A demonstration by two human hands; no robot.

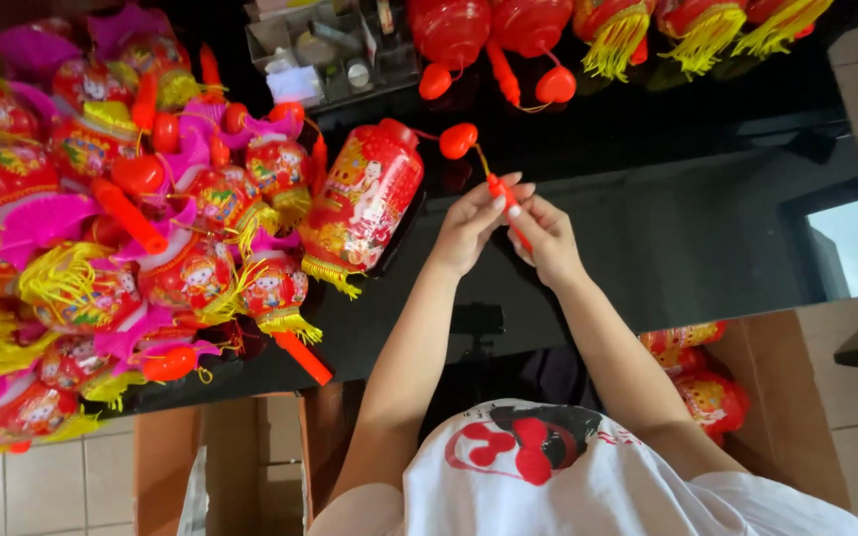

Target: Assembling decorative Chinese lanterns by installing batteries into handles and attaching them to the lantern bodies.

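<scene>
Both my hands meet over the black tabletop (707, 218). My left hand (467, 226) and my right hand (546, 238) pinch a thin red stick handle (504, 195) between their fingertips. A cord runs from the stick to a red heart-shaped bauble (458, 140) and on to a red lantern (363, 197) printed with cartoon figures and trimmed with a yellow fringe. The lantern lies on its side just left of my hands.
A big heap of similar red, pink and yellow lanterns (101, 228) covers the table's left side. More red lanterns with yellow tassels (608, 30) line the far edge beside a clear plastic box (325, 50). More lanterns (702, 382) lie below the table at right; cardboard box (250, 457) below left.
</scene>
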